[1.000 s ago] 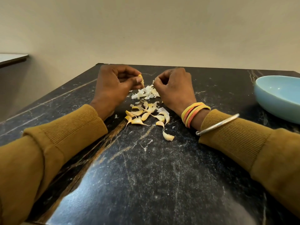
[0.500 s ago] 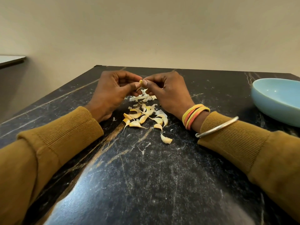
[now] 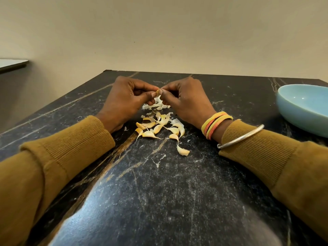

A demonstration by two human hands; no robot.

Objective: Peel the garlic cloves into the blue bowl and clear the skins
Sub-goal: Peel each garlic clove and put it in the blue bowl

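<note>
Right now, in the head view, both hands meet above the dark marble desk point(image 3: 159, 201). The left hand point(image 3: 124, 100) and the right hand point(image 3: 186, 101) each pinch, with thumb and curled fingers, one garlic clove point(image 3: 157, 91) held between them, just above a heap of white skins point(image 3: 156, 106). Nearer the person lies a loose cluster of cloves point(image 3: 159, 126) that look unpeeled, with one stray clove point(image 3: 182, 151) apart from it. The blue bowl point(image 3: 301, 119) sits well off to the right. Once bared, the held clove is likely slippery and could pop from the pinch into the skins. A careless sweep of the peel could also carry cloves along. Fingertips hide most of the held clove, so how much skin it keeps cannot be told. The frame edge cuts the bowl, so its contents are uncertain.
</note>
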